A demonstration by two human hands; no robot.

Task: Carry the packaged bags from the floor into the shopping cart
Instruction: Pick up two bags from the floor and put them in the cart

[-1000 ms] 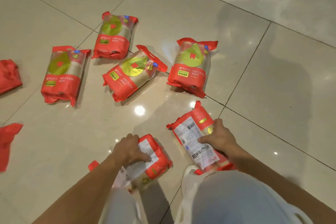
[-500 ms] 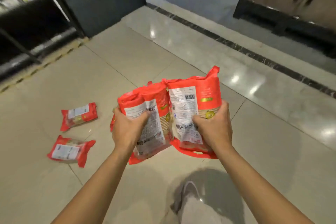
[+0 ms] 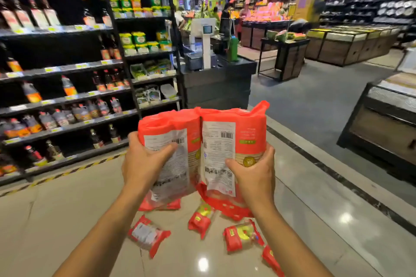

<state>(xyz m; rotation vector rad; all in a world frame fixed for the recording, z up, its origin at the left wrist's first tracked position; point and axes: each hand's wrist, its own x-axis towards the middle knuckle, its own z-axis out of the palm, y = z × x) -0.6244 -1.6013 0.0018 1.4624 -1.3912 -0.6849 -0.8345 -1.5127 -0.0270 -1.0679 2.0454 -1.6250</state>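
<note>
Left hand (image 3: pixel 146 162) grips the left bag (image 3: pixel 171 123): thumb across the white label face, fingers curled round the outer side. Right hand (image 3: pixel 254 173) grips the right bag (image 3: pixel 234 128) the same way, thumb on the label, fingers wrapped round the far side. Both bags are upright with labels to the camera, touching along their inner edges, and held well above the floor (image 3: pixel 67 209). Their bottom seals hang below the hands.

Four more red bags lie on the pale tiles under the arms:
- label-up bag (image 3: pixel 147 235) beside the left forearm
- tilted bag (image 3: pixel 201 220) between the arms
- front-up bag (image 3: pixel 242 235) just beside the right forearm
- cut-off bag (image 3: pixel 271 260) running toward the bottom of the view

They are near each other and not stacked. Blur hides whether any touch.

Room:
- The left edge of the tiles follows a yellow-black tape line (image 3: pixel 67 170) in front of the bottle shelves (image 3: pixel 67 67).
- The right edge is a dark border strip (image 3: pixel 326 168), with grey flooring beyond it and then a dark bin stand (image 3: pixel 382 123).
- Ahead, a dark counter (image 3: pixel 216 83) stands at the end of the shelves.
- Bare tile runs from the tape to the left arm and from the right arm to the strip.
</note>
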